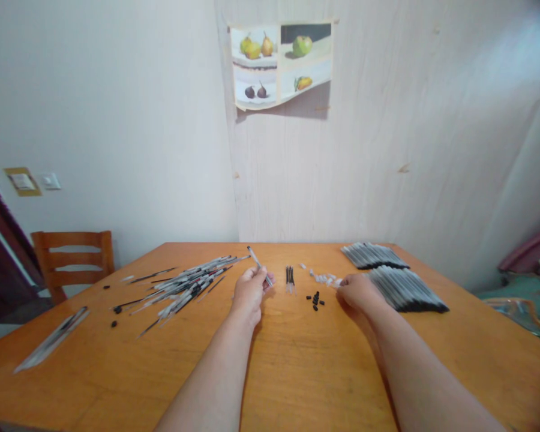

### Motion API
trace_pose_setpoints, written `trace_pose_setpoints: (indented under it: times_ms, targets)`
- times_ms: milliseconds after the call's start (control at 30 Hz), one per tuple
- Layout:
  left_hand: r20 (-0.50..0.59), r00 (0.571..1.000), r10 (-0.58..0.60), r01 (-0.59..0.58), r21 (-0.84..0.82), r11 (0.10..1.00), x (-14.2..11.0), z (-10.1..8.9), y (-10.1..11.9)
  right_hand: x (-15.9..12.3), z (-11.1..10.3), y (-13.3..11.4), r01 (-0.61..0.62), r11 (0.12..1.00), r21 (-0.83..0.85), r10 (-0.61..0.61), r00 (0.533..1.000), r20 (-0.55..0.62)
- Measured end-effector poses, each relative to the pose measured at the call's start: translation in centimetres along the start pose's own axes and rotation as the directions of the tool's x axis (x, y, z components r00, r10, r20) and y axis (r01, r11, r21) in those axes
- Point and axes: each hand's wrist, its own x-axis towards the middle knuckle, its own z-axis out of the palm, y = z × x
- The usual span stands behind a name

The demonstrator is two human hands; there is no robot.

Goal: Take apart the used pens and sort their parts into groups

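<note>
My left hand is closed around a thin pen barrel that sticks up and away from my fingers. My right hand rests on the wooden table with its fingers curled over the near end of a row of small white caps; what it pinches is too small to name. Between my hands lie a short bundle of black refills and several small black caps.
A loose heap of pen parts spreads to the left. Two flat stacks of packed pens lie at the right. A clear sleeve lies at the near left. A wooden chair stands beyond the left table edge.
</note>
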Motion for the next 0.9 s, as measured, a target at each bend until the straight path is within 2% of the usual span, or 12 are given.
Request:
trace_pose_setpoints:
  times_ms: [333,500,633,733,833,900]
  targets:
    - [0.038,0.999,-0.001,0.001,0.007,1.000,-0.2,0.1,-0.3,0.7,1.7,-0.1,0.097,0.995,0.025,-0.095,0.993,-0.072]
    - [0.086,0.996,0.009,-0.014,0.061,0.998,-0.3,0.3,-0.7,0.5,1.1,-0.9,0.064,0.995,0.073,-0.051,0.986,-0.161]
    - [0.157,0.987,0.035,-0.061,0.161,0.985,-0.5,0.7,-1.2,-0.6,0.3,-2.7,0.179,0.959,0.220,-0.128,0.965,-0.231]
    - [0.239,0.967,0.089,-0.152,0.258,0.954,-0.6,1.1,-1.7,-2.2,0.1,-4.6,0.289,0.862,0.417,-0.185,0.944,-0.273]
    - [0.321,0.935,0.152,-0.263,0.339,0.903,-0.6,1.1,-2.1,-3.8,0.2,-6.4,0.281,0.665,0.692,-0.204,0.959,-0.194]
    - [0.369,0.910,0.191,-0.332,0.369,0.868,-0.7,0.9,-2.3,-4.5,0.2,-7.1,0.252,0.526,0.812,-0.220,0.963,-0.156]
